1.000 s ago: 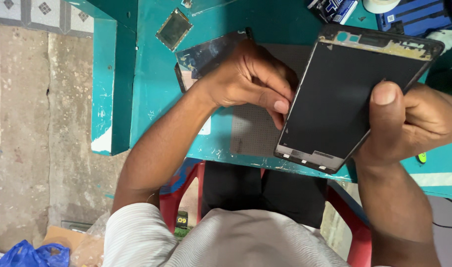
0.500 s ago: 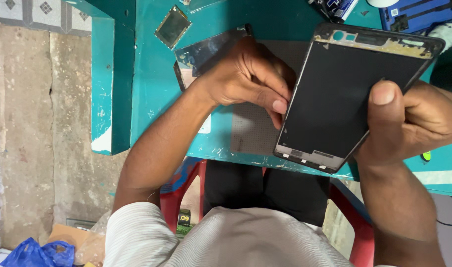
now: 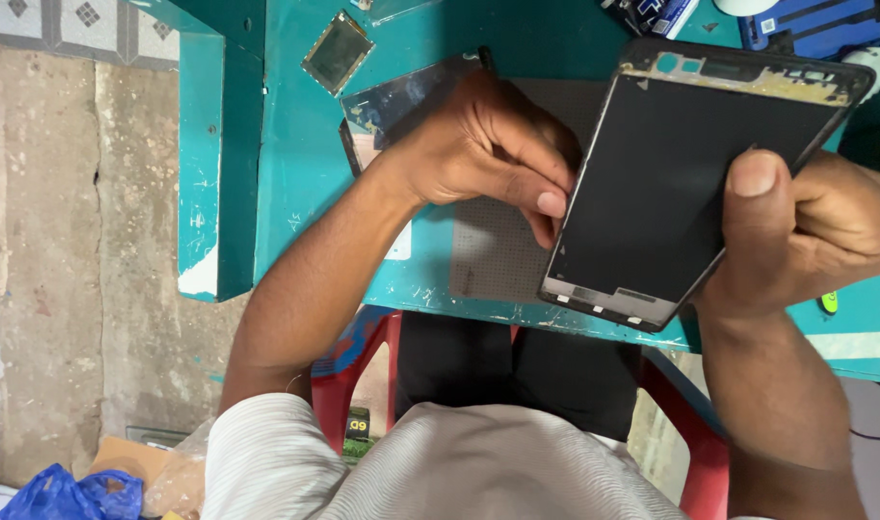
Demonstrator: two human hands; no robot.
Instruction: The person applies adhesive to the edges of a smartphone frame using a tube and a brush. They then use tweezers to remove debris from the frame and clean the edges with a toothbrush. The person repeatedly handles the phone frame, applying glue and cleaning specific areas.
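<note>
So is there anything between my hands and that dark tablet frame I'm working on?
Nothing visible. Both hands are already on the tablet frame: the right hand grips its right edge with the thumb lying on the dark panel, and the left hand has its fingertips at the left edge.

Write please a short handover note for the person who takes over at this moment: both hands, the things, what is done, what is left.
Left hand: fingers pinch the left edge of the tablet frame.
Right hand: grips the frame's right edge, thumb on its dark face.
The frame is held tilted above the grey mat on the teal table.
A small chip plate lies apart.
Done: frame lifted.
Left: cannot tell.
</note>
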